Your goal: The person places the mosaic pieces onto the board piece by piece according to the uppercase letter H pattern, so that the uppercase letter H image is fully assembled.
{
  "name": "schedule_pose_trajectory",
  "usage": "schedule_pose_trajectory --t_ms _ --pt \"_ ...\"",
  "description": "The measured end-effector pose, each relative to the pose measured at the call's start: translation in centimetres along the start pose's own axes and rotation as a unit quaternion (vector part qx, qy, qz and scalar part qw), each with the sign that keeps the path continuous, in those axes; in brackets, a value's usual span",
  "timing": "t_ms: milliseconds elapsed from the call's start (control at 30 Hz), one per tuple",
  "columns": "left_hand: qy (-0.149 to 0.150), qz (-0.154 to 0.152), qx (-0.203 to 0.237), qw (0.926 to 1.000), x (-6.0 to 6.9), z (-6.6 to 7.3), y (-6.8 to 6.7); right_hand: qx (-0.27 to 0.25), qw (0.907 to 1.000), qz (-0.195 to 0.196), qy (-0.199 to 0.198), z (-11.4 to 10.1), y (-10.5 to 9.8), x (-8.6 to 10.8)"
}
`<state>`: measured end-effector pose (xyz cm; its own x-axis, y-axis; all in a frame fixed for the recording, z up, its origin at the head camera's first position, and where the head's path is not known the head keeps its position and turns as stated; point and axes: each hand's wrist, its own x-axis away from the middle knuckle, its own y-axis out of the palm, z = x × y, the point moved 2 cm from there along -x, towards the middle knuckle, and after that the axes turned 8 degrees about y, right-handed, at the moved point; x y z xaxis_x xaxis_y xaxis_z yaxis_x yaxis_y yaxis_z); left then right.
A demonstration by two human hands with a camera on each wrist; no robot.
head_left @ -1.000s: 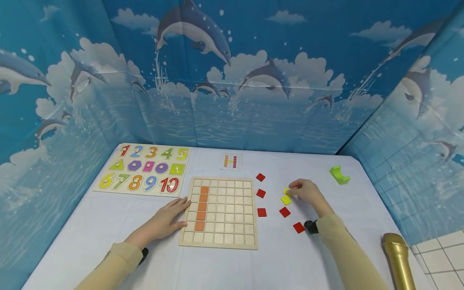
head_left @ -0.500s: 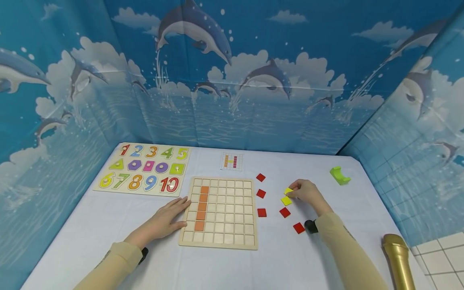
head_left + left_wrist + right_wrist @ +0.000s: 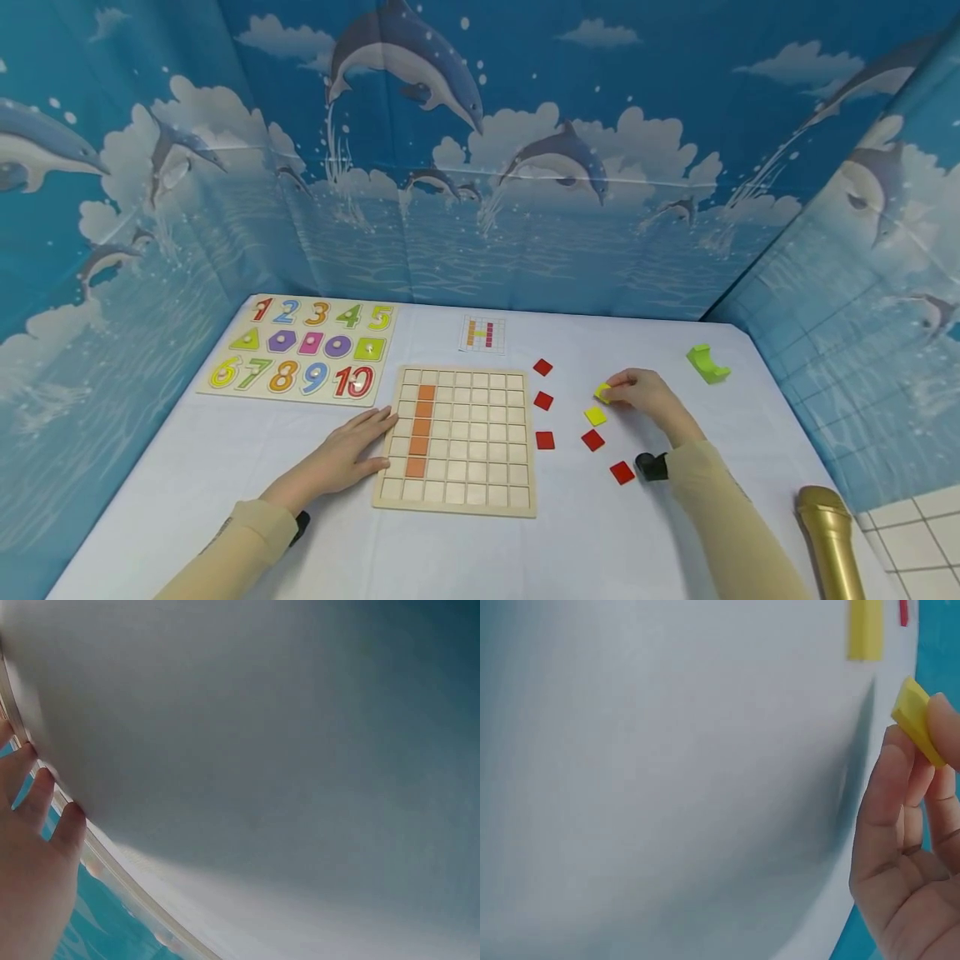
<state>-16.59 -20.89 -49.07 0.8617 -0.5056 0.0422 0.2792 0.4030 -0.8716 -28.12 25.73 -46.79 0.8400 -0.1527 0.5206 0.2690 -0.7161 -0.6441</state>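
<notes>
The left hand (image 3: pixel 341 457) rests with spread fingers on the left edge of a wooden grid board (image 3: pixel 480 510); in the left wrist view, that hand's (image 3: pixel 37 855) fingertips touch the board's edge. Several orange squares (image 3: pixel 421 427) form a column in the grid. To the board's right, the right hand (image 3: pixel 647 398) pinches a yellow square (image 3: pixel 602 392). The right wrist view shows this yellow square (image 3: pixel 915 720) tilted between thumb and fingers of the right hand (image 3: pixel 907 855). Another yellow square (image 3: pixel 595 416) lies just below, beside a red square (image 3: pixel 592 440).
More red squares (image 3: pixel 544 440) lie right of the board. A small pattern card (image 3: pixel 482 335) is behind it. A number and shape board (image 3: pixel 298 346) lies back left, a green curved piece (image 3: pixel 707 364) back right, and a gold microphone (image 3: pixel 831 533) front right.
The right hand has closed its pinch on the upper yellow square and tilted it up, moving slightly to the right. The left hand has stayed on the board's edge.
</notes>
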Motion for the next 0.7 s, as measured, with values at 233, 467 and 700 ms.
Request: schedule_pose_trajectory --t_ms 233,467,700 --pt "-0.004 -0.004 -0.001 1.0 0.0 0.0 0.0 -0.063 0.9975 -0.015 -0.026 -2.2 1.2 1.0" --pt "-0.002 -0.003 0.002 1.0 0.0 0.0 0.0 -0.115 0.991 -0.044 -0.051 -5.8 4.8 2.8" --pt "0.006 -0.002 0.005 1.0 0.0 0.1 -0.1 -0.131 0.9839 -0.084 -0.088 -9.0 8.7 4.6"
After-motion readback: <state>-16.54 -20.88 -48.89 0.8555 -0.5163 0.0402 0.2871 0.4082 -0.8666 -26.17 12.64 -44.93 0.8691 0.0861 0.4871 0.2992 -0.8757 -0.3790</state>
